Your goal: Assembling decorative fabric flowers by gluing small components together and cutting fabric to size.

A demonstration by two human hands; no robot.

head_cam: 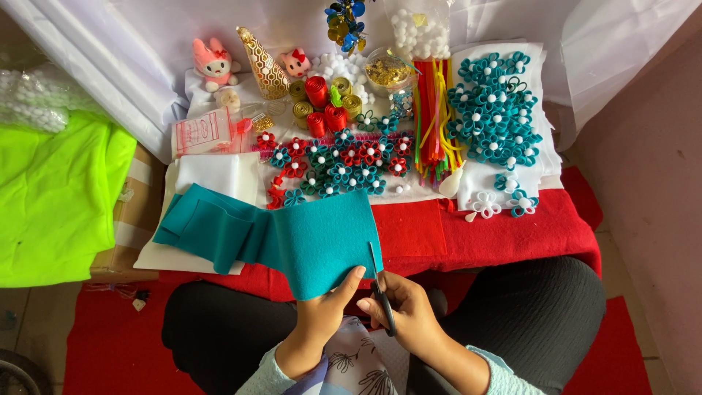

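A long strip of teal felt point(292, 234) lies folded across the red cloth and white sheets, its near end lifted toward me. My left hand point(327, 311) pinches the lower edge of that near end. My right hand point(406, 311) grips a pair of black-handled scissors point(379, 289), whose blades point up along the felt's right edge. Both hands hover over my lap, in front of the low table.
Teal and red felt flowers point(340, 164) with white centres, a larger teal flower pile point(493, 110), coloured strips point(433, 121), ribbon rolls point(322, 102), pompoms, a gold cone point(263, 66) and pink plush toys point(214, 64) crowd the table. Neon green fabric point(55, 197) lies on the left.
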